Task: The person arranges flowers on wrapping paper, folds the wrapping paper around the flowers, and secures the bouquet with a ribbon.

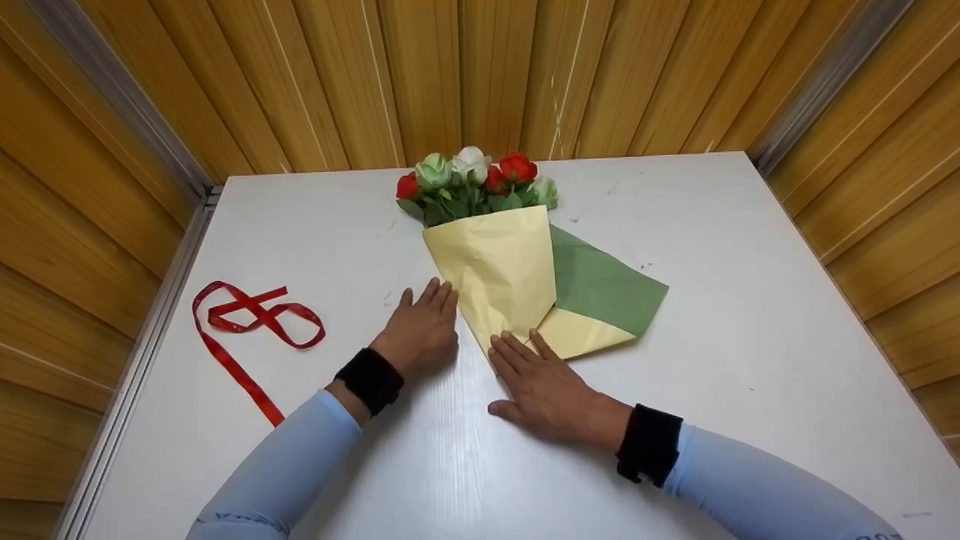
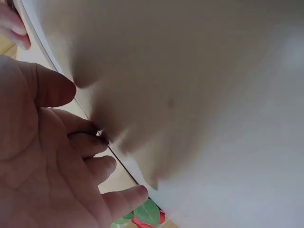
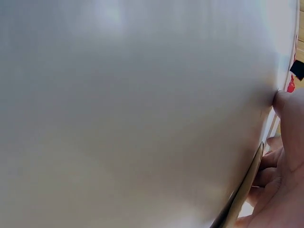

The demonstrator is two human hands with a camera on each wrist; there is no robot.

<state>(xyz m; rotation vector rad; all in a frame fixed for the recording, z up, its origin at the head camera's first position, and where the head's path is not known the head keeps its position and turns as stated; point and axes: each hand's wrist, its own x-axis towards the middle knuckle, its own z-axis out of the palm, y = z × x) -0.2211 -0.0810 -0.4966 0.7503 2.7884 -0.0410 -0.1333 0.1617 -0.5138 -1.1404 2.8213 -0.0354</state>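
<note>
A bouquet of red, white and pale green roses [image 1: 471, 166] lies on the white table, its stems hidden inside wrapping paper [image 1: 499, 259]. The paper is cream on one face and green on the other. Its left side is folded over the front, while a green flap [image 1: 600, 281] spreads out to the right. My left hand [image 1: 424, 330] has its fingers extended, with the fingertips at the paper's left edge. Lower down, my right hand [image 1: 551, 394] presses flat fingers on the narrow bottom end of the wrap, thumb spread out on the table.
A long red ribbon [image 1: 240, 379] lies loosely looped on the left part of the table [image 1: 712, 420]. Wood-patterned panels [image 1: 495, 75] stand behind the table and on both sides, close to the flower heads at the back.
</note>
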